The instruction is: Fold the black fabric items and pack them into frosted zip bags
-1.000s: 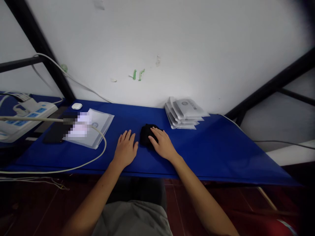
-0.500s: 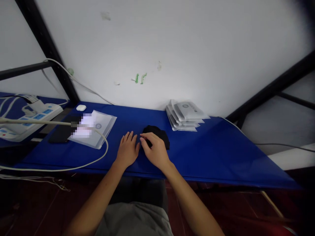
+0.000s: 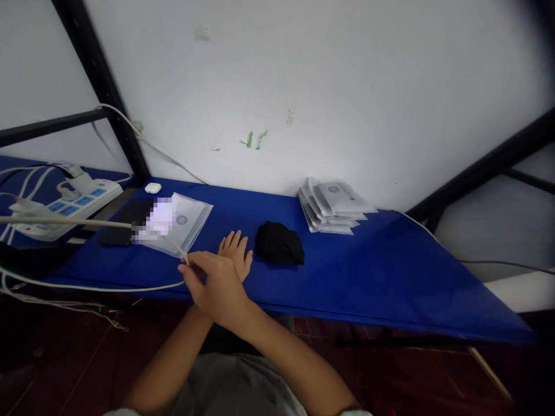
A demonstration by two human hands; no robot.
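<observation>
My right hand (image 3: 219, 289) is crossed over my left forearm and pinches a white cable (image 3: 125, 288) between thumb and fingertips. The cable loops from the left side over the table's front part. My left hand (image 3: 235, 251) lies flat with fingers spread on the blue tabletop, partly covered by my right hand. Just right of it lies a bundled black cloth item (image 3: 280, 244); its exact kind does not show. Left of both hands is a frosted plastic bag (image 3: 191, 222) with a round logo, near a black flat object (image 3: 113, 234) and a blurred bright patch.
A stack of frosted zip bags (image 3: 336, 202) leans at the back by the wall. A white earbud case (image 3: 152, 188) sits at the back left. On the far left is a power strip (image 3: 82, 202) with several plugs. Black metal posts (image 3: 99, 81) frame the table.
My right hand has left the black cloth and moved left across my left arm to the white cable, taking hold of it. My left hand stays flat on the table.
</observation>
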